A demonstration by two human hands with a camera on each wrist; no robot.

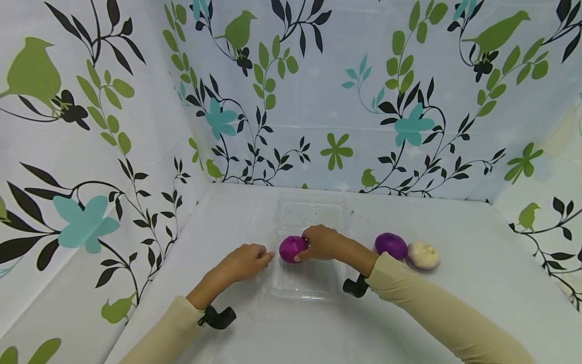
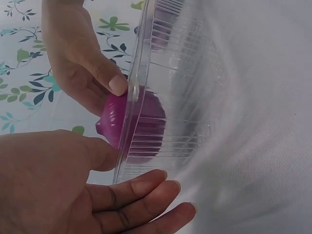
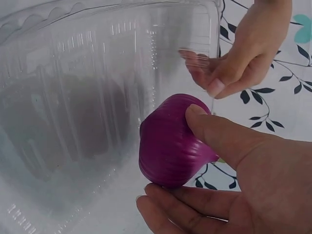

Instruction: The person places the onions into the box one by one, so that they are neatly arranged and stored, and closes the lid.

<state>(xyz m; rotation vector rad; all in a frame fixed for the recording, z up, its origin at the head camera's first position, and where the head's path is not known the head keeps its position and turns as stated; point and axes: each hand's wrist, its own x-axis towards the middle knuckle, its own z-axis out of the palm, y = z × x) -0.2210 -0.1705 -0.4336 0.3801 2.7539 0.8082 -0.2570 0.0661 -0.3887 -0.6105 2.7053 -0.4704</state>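
Note:
My right hand (image 1: 322, 242) pinches a purple onion (image 1: 291, 249) between thumb and fingers, over the left part of a clear plastic container (image 1: 313, 283). In the right wrist view the onion (image 3: 170, 141) lies between the thumb above and the fingers beneath, its pointed tip toward the palm. My left hand (image 1: 247, 260) is at the container's left edge. Seen from the left wrist, its thumb meets the rim (image 2: 134, 92) and its fingers (image 2: 146, 187) extend along the outside of the ribbed wall. Part of the onion shows through that wall.
To the right of the container, a second purple onion (image 1: 391, 245) sits beside a cream-coloured bulb (image 1: 423, 255), partly behind the right forearm. The white table (image 1: 473, 283) meets patterned cloth walls (image 1: 300, 126) at the back and sides. Dark wrist cameras (image 1: 218, 318) are strapped to both wrists.

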